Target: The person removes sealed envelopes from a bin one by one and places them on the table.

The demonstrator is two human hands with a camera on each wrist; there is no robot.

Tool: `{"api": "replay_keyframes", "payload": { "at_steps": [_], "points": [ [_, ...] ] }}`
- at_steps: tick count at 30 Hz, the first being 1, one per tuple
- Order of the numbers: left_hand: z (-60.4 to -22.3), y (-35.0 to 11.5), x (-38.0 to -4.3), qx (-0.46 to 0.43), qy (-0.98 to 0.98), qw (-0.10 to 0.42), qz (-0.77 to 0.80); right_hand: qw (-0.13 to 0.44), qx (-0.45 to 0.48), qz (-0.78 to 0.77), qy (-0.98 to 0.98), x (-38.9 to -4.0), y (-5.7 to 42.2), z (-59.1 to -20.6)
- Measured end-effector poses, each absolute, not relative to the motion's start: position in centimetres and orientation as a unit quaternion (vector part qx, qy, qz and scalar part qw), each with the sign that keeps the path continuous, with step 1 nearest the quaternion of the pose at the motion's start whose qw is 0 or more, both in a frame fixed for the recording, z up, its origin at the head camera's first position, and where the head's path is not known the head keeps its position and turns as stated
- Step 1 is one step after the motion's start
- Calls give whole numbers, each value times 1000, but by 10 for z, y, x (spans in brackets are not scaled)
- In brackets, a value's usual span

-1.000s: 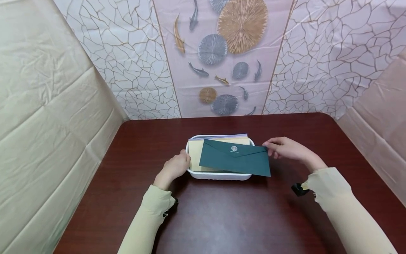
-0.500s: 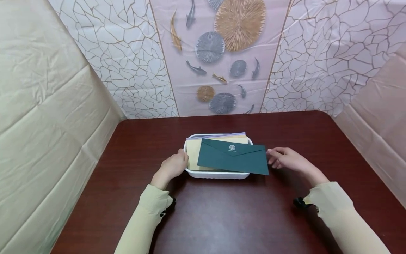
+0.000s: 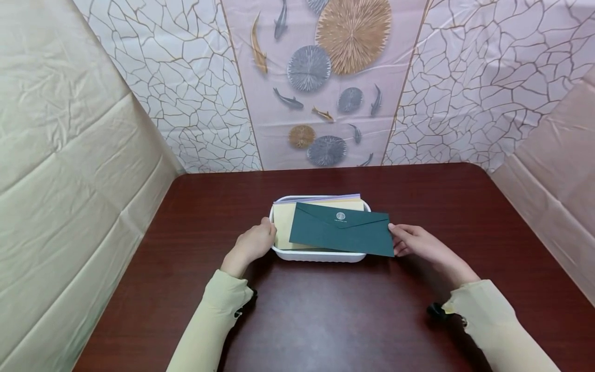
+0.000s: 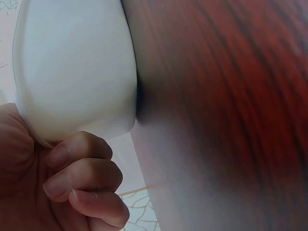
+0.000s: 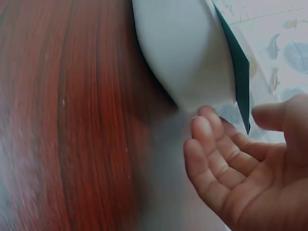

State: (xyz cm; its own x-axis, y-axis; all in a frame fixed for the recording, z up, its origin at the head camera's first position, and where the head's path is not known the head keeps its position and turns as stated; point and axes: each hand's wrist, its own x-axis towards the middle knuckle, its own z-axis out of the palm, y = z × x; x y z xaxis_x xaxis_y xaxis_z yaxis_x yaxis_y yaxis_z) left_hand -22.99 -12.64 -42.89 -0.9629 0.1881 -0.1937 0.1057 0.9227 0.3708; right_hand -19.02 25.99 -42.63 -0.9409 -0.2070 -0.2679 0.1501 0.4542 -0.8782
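A white plastic bin (image 3: 321, 257) stands on the table, with my left hand (image 3: 253, 242) at its left end. In the left wrist view, the fingers (image 4: 86, 175) curl at the bin's rim. A dark green envelope (image 3: 344, 230) with a small round emblem lies slanted across the top, its right end jutting past the bin. My right hand (image 3: 420, 245) is at that end, thumb above the edge and fingers below. The right wrist view shows the envelope's corner between thumb and relaxed fingers (image 5: 202, 159), with a slight gap by the thumb.
Pale yellow paper or envelopes (image 3: 283, 222) lie in the bin under the green one, with a purple edge (image 3: 350, 196) behind. The dark red-brown table (image 3: 325, 310) reaches back to a patterned cloth wall (image 3: 209, 103). Cloth walls rise at both sides.
My right hand came off the envelope's upper right corner, then moved lower and back around its right edge. My left hand stays on the bin; the envelope lies nearly as before.
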Motion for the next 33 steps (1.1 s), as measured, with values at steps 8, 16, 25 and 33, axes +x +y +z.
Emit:
{"api": "replay_keyframes", "payload": {
  "at_steps": [8, 16, 25, 33],
  "points": [
    [-427, -126, -230, 75, 973, 117, 186, 187, 19, -560, 807, -192, 249, -429],
    [-428, -126, -231, 78, 973, 111, 185, 183, 32, -584, 790, -194, 241, -434],
    [-430, -126, -230, 75, 974, 110, 185, 194, 25, -637, 746, -191, 239, -434],
    [-431, -127, -230, 76, 973, 106, 191, 192, 20, -658, 728, -192, 239, -433]
  ]
}}
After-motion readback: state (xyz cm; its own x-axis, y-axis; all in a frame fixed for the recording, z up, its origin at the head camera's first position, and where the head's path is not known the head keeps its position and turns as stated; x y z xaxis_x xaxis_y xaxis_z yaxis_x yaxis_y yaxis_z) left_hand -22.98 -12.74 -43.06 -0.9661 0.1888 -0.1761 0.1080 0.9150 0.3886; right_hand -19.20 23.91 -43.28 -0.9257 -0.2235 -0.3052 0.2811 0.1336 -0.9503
